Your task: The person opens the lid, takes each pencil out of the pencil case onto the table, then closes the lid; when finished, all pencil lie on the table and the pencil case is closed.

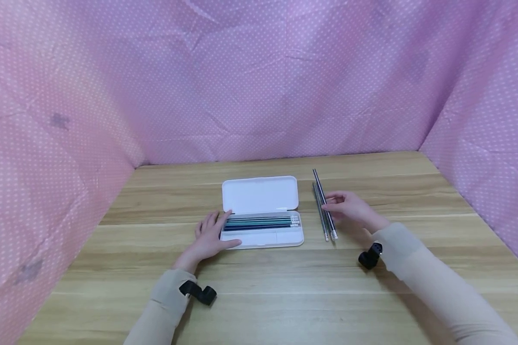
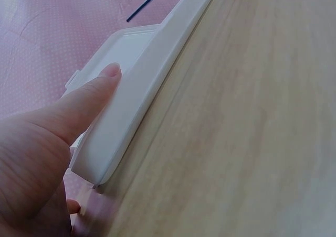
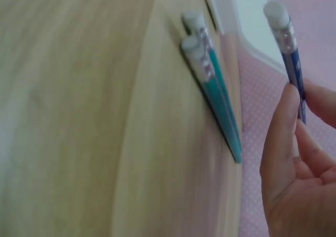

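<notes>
A white pencil case (image 1: 267, 243) lies with its lid (image 1: 260, 194) folded back. Several dark blue and green pencils (image 1: 259, 223) lie side by side in its tray. At the case's left end is my left hand (image 1: 207, 239), its thumb (image 2: 89, 98) extended along the front rim and its fingers spread toward the back corner. My right hand (image 1: 349, 208) pinches a dark blue pencil (image 3: 291, 64) with a white eraser, lifted above the table. Beside it, two green pencils (image 3: 223, 111) rest on the wood, eraser ends toward me.
The wooden table (image 1: 285, 297) has pink dotted cloth (image 1: 276, 86) hanging at its back and sides. Black cameras sit on both wrists, the left camera (image 1: 203, 293) and the right camera (image 1: 370, 256).
</notes>
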The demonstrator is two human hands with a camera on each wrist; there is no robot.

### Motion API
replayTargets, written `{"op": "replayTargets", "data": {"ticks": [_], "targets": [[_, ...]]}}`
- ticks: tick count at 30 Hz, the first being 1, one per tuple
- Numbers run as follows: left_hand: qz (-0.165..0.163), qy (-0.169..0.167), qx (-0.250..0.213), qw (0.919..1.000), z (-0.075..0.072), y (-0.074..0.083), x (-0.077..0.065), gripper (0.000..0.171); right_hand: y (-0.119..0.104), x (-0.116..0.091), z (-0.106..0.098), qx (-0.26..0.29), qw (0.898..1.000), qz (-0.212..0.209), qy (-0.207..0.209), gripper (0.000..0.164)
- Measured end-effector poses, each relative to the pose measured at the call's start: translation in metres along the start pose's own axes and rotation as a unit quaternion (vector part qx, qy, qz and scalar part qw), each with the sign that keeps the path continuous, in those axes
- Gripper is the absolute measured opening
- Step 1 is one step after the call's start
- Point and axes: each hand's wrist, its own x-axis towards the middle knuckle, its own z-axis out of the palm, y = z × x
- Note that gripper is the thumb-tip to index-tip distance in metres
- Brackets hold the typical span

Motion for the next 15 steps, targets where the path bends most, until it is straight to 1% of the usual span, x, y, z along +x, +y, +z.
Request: {"op": "replayTargets", "data": {"ticks": [4, 10, 15], "targets": [[0.002, 0.0, 0.001, 1.0, -0.001, 0.001, 0.0, 0.092, 0.007, 0.001, -0.008, 0.012, 1.0, 0.022, -0.001, 0.057], [0.003, 0.003, 0.003, 1.0, 0.0, 0.0, 0.0, 0.092, 0.015, 0.002, -0.016, 0.022, 0.999, 0.03, -0.009, 0.052], [0.001, 0.001, 0.006, 1.0, 0.0, 0.0, 0.0, 0.093, 0.016, 0.002, -0.018, 0.024, 0.999, 0.043, -0.011, 0.052]]}}
